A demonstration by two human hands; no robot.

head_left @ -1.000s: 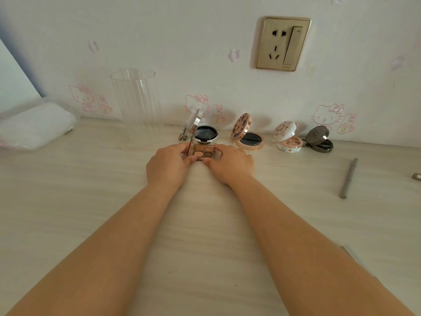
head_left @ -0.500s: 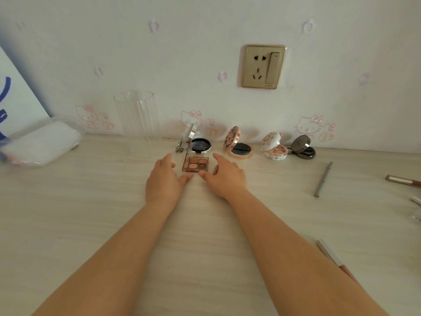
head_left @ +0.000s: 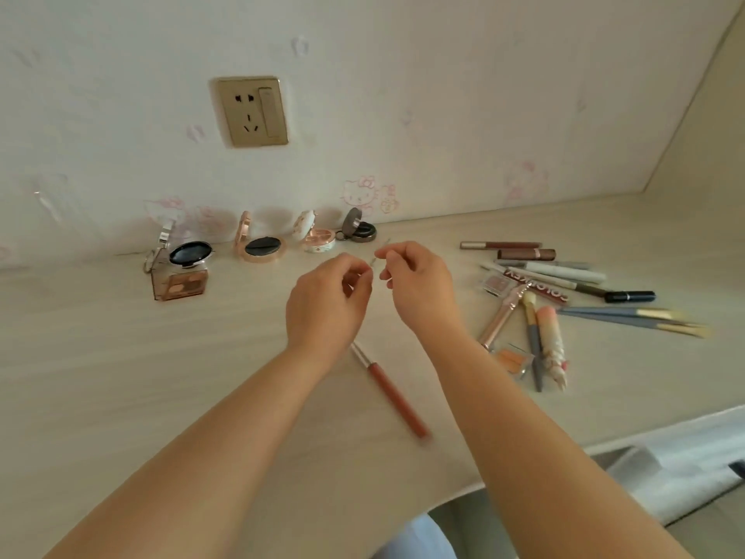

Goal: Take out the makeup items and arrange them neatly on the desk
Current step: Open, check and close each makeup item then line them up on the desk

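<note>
1. Both hands, left [head_left: 328, 302] and right [head_left: 419, 284], hover close together, each pinching a thin grey stick [head_left: 381, 252] above the desk [head_left: 121, 377].
2. Open compacts [head_left: 260, 246] line the wall; pens and brushes [head_left: 552, 300] lie scattered at right.

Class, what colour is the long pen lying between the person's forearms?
Reddish-brown pen, silver near its far end; head view.

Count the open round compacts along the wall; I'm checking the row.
4: silver-lidded compact leftmost, rose-gold compact next, white floral compact third, dark grey compact rightmost.

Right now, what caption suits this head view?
Both hands, left hand and right hand, pinch a thin stick above the desk.
</note>
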